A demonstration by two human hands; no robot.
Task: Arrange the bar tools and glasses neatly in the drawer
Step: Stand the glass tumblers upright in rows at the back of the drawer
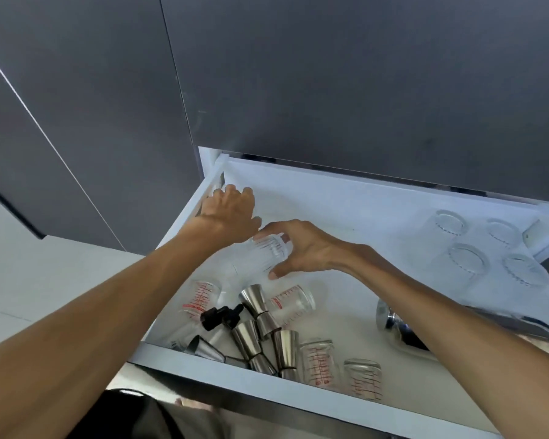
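Soft, even daylight; the white drawer [346, 198] is bright, the dark cabinets [330, 74] dim with faint sheen. Shadows are weak. Wide-angle bending curves the edges; fine detail is slightly blurred throughout.

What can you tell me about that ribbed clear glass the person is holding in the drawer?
The ribbed glass is clear, with fine vertical grooves down its wall, and looks like ordinary drinking glass. It appears empty and is tipped over rather than upright, in the back left part of the white drawer. The right hand grips it, fingers over the top and thumb beneath. The left hand is right beside it, reaching toward the drawer's left wall; whether it touches the glass is unclear.
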